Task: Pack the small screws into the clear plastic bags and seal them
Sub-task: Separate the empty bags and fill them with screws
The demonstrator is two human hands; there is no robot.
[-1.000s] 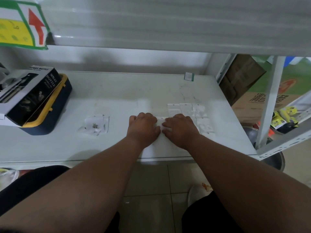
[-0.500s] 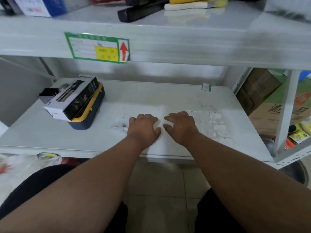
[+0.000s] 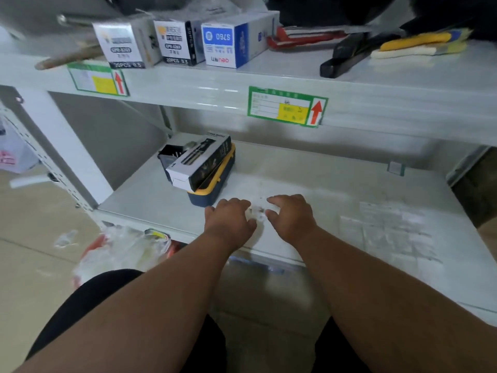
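Near the shelf's (image 3: 309,181) front edge, both hands close on a small clear bag (image 3: 257,213) with screws; the left hand (image 3: 228,220) and right hand (image 3: 291,218) have curled fingers, grip unclear. Tugging it could spill screws off the edge.

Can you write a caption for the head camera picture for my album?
Two bare hands, left hand and right hand, reach for a small clear plastic bag of screws on a white metal shelf.
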